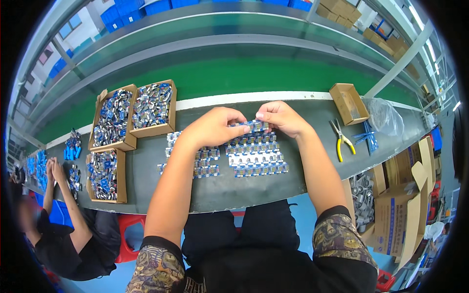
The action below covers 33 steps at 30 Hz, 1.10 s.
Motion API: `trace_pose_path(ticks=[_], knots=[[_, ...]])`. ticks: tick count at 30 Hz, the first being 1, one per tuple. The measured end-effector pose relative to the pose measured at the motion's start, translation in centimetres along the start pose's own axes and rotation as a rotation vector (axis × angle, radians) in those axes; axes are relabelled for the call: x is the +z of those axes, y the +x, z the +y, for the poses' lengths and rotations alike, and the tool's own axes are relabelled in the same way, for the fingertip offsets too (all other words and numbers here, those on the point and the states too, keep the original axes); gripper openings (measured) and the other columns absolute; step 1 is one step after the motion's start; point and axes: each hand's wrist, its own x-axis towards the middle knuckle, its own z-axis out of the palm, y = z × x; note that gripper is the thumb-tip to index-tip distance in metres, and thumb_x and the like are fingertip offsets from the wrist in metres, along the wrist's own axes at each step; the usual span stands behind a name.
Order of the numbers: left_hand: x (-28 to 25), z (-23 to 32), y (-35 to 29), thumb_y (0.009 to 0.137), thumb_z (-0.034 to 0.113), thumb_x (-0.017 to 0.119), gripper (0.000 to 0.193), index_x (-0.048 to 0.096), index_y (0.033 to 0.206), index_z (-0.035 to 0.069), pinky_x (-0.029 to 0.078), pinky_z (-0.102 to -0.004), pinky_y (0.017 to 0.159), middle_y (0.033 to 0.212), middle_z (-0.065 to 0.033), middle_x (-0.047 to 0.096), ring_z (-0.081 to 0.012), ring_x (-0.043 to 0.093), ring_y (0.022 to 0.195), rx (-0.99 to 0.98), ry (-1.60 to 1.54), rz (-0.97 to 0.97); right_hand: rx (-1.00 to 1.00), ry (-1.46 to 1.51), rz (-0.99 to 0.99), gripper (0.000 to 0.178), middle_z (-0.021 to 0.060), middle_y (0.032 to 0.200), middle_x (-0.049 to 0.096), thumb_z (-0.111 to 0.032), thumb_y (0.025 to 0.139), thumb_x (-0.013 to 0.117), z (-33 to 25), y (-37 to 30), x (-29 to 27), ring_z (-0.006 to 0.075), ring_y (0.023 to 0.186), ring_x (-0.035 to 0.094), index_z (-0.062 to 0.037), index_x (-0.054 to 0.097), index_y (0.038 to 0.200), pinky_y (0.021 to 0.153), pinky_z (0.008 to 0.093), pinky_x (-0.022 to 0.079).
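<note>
In front of me, at the far side of the dark work mat, both hands hold a short strip of small blue circuit boards with silvery metal parts point(257, 126). My left hand point(217, 128) pinches the strip's left end between thumb and fingers. At the other end, my right hand point(282, 118) grips it with thumb and fingertips. Just below lies a block of similar board strips point(257, 160), set row under row. A second group of strips point(207, 155) lies to its left, partly hidden by my left forearm.
Cardboard boxes point(152, 130) full of small blue-and-silver pieces stand left. To the right are yellow-handled pliers point(340, 141), blue sticks point(370, 138), a small open carton point(350, 115) and a clear plastic bag point(386, 117). A co-worker's hands point(54, 168) are at the far left.
</note>
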Motion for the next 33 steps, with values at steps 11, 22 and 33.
trace_pose_path(ticks=[11,22,33], knots=[[0.6,1.3,0.1,0.096,0.028,0.068,0.028,0.066,0.098,0.0,0.05,-0.0239,0.052,0.08,-0.0021,0.066,-0.0076,0.063,0.069,-0.217,-0.295,-0.198,-0.032,-0.069,-0.101,0.021,-0.0034,0.074,0.064,-0.027,0.093,0.071,-0.4,-0.3,0.8,0.0033,0.065,0.057,-0.0079,0.068,0.084,0.057,0.0197,0.044],[0.7,2.3,0.0,0.094,0.028,0.071,0.026,0.068,0.097,0.003,0.046,-0.0214,0.049,0.077,0.0006,0.065,-0.0041,0.057,0.063,-0.136,-0.284,-0.284,-0.004,-0.148,-0.317,0.03,-0.0024,0.078,0.064,-0.034,0.096,0.067,-1.7,-1.8,0.4,0.0062,0.07,0.058,-0.0045,0.07,0.091,0.063,0.0237,0.049],[0.2,1.8,0.1,0.096,0.023,0.069,0.023,0.066,0.101,0.001,0.045,-0.0212,0.047,0.074,-0.0027,0.065,-0.0058,0.058,0.058,-0.054,-0.573,-0.237,-0.085,0.15,-0.203,0.031,0.0004,0.073,0.065,-0.033,0.094,0.069,-0.7,-1.5,0.6,0.0071,0.062,0.059,-0.0024,0.069,0.088,0.057,0.0224,0.047]])
